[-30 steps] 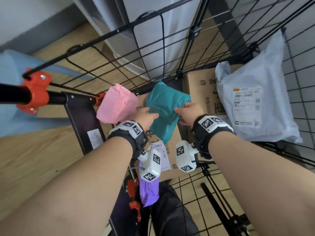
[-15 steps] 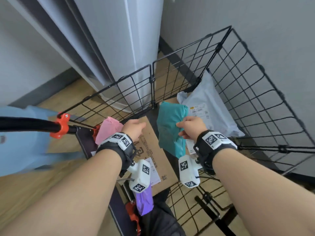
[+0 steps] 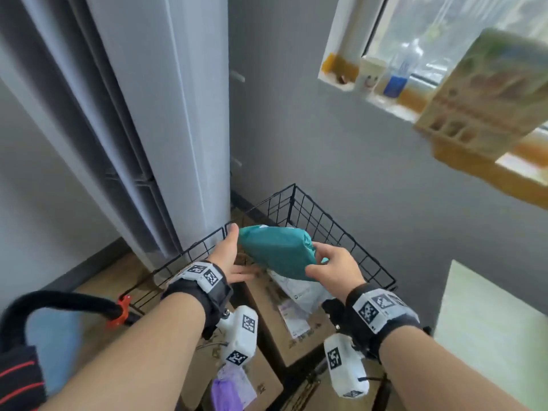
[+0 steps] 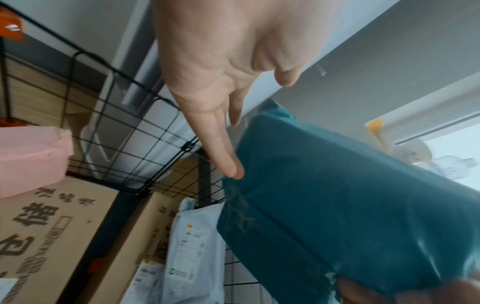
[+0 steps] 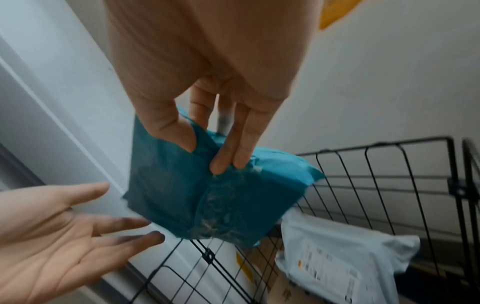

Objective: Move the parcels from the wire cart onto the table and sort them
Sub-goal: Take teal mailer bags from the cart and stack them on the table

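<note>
Your right hand [image 3: 332,266] pinches the teal parcel [image 3: 277,252] by its crumpled end, thumb against fingers, holding it above the wire cart [image 3: 341,232]. Your left hand [image 3: 228,256] is spread, fingertips [image 4: 233,170] touching the parcel's far edge. Boxes [image 3: 284,330] and a white mailer [image 5: 345,265] lie in the cart.

white cabinet [image 3: 166,120] | windowsill: cup [image 3: 370,74], bottle [image 3: 398,74]
</note>
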Available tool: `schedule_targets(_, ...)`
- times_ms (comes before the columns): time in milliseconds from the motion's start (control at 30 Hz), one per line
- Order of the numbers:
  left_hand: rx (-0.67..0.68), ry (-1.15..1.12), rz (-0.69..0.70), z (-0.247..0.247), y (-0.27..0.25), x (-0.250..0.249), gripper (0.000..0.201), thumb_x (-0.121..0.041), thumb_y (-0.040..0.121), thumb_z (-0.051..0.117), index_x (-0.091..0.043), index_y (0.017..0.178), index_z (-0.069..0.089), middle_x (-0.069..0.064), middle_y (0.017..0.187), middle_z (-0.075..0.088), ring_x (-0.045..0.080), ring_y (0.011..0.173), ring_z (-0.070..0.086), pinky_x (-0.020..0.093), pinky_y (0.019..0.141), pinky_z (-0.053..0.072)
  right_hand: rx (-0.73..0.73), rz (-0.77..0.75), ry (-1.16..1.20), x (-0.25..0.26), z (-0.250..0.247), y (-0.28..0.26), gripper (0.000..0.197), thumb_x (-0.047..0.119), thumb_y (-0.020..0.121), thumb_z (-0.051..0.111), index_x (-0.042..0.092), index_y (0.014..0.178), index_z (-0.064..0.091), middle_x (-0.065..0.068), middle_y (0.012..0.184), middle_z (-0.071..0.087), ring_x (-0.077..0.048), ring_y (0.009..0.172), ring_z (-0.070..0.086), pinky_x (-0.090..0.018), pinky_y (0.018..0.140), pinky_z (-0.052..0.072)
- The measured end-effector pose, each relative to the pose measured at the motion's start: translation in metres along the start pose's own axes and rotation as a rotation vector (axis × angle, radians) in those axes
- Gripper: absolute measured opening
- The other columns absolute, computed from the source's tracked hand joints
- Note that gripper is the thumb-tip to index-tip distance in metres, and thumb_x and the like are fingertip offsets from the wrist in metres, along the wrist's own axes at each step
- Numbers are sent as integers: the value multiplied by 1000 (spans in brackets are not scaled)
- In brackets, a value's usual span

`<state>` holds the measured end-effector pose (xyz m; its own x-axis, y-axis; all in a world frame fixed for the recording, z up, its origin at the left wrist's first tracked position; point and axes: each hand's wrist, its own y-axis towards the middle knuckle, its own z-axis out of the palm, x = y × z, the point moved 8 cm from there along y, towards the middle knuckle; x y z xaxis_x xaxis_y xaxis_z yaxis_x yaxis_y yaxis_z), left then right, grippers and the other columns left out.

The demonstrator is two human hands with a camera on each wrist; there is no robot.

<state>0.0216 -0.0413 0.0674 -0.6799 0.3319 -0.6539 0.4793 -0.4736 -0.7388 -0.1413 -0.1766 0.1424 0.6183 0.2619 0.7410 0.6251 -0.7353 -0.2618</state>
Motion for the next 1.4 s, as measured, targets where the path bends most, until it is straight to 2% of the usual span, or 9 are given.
schedule_targets(100, 14, -46, 5, 23, -30, -27, 61, -68, 86, 44, -19, 123, 42, 16, 124, 49, 47, 100, 62, 52, 67, 57, -42, -45, 42, 18, -33, -21, 21, 0, 68, 64, 8, 58, 48, 21, 107, 60, -11, 86, 63, -17, 63, 45)
schedule_targets(233, 116, -80, -48, 52, -62, -38, 61, -66, 82, 54, -8, 101, 51, 21, 102, 57, 42, 102, 60, 53, 83, 54, -86, -83, 145, 32, -76, -51, 31, -6, 68, 59, 3, 96, 70, 13, 74, 60, -3, 56, 47, -17, 56, 41)
schedule_targets(300, 189, -45, -41, 68, -73, -41, 54, -52, 79, 69, -8, 108, 57, 21, 111, 55, 39, 104, 59, 53, 81, 55, -112, -96, 144, 33, -93, -65, 42, -5, 67, 56, 25, 93, 72, 6, 74, 59, -3, 54, 46, -16, 57, 42)
schedule_targets(400, 282, 92, 27, 95, -95, -48, 29, -20, 84, 65, -5, 108, 63, 17, 101, 61, 27, 88, 61, 41, 74, 57, -172, -80, 166, 25, -120, -78, 26, -12, 68, 53, 1, 81, 71, 10, 109, 69, -5, 96, 63, -24, 89, 51)
schedule_targets(533, 358, 209, 117, 134, -125, -58, 44, -14, 54, 79, -5, 96, 70, 23, 110, 68, 30, 87, 64, 38, 79, 53, -340, -9, 373, 13, -160, -98, 43, -25, 76, 37, 6, 49, 51, -3, 119, 63, -21, 106, 60, -31, 87, 53)
schedule_targets(667, 411, 243, 217, 175, -152, -65, 87, 2, 61, 77, -15, 139, 42, 20, 129, 56, 40, 108, 61, 59, 95, 47, -449, 133, 500, -16, -202, -113, 22, 6, 93, 42, 7, 84, 62, -15, 113, 65, -38, 97, 64, -49, 85, 55)
schedule_targets(900, 539, 354, 310, 268, -199, -45, 87, 20, 67, 63, -16, 142, 37, 23, 117, 63, 38, 90, 65, 43, 69, 55, -528, 174, 476, -54, -270, -154, 58, 34, 81, 74, 11, 127, 49, -7, 123, 59, -25, 109, 61, -46, 93, 52)
schedule_targets(1167, 631, 518, 294, 397, -236, 28, 46, 0, 69, 79, -18, 102, 52, 11, 105, 65, 33, 97, 63, 55, 89, 51, -659, 259, 389, -125, -364, -213, 50, 6, 83, 71, 11, 128, 51, -1, 117, 59, -11, 86, 61, -23, 66, 52)
schedule_targets(1400, 678, 610, 248, 502, -223, 123, 52, -9, 60, 84, -10, 104, 57, 11, 110, 68, 29, 100, 66, 48, 94, 51, -698, 490, 163, -226, -419, -243, 45, 3, 85, 57, 13, 128, 51, -7, 122, 62, -23, 101, 62, -38, 86, 54)
